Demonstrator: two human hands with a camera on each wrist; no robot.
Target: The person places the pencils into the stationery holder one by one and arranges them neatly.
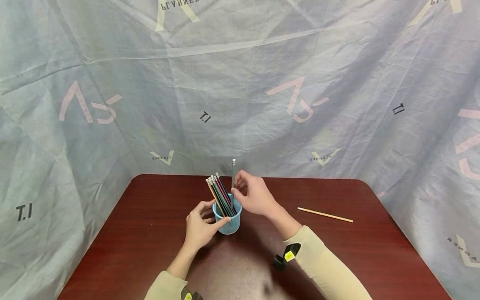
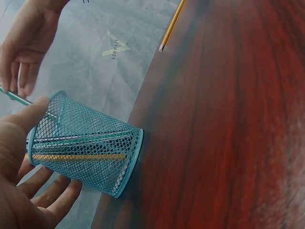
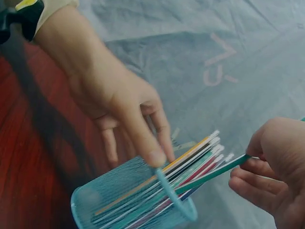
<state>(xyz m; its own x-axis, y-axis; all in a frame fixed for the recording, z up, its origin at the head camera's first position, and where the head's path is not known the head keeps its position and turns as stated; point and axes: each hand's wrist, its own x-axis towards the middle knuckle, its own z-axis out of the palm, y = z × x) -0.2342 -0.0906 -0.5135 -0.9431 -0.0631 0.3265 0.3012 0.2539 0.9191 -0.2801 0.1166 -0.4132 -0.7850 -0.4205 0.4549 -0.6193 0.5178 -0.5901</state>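
Note:
A light-blue mesh pencil cup [image 1: 229, 225] stands upright on the table, holding several pencils [image 3: 207, 155] that lean to the left with white eraser ends up. My left hand [image 1: 200, 227] grips the cup by its rim, thumb on the near side and fingers around the far left side. In my right hand [image 1: 255, 193], thumb and fingers pinch a green pencil [image 1: 233, 175] that stands nearly upright, eraser end up. Its lower end is inside the cup, as the right wrist view shows.
A yellow pencil [image 1: 325, 214] lies on the dark red wooden table [image 1: 150, 216], to the right of the cup. Behind the table's back edge hangs a grey printed cloth [image 1: 240, 104], which also runs along both sides.

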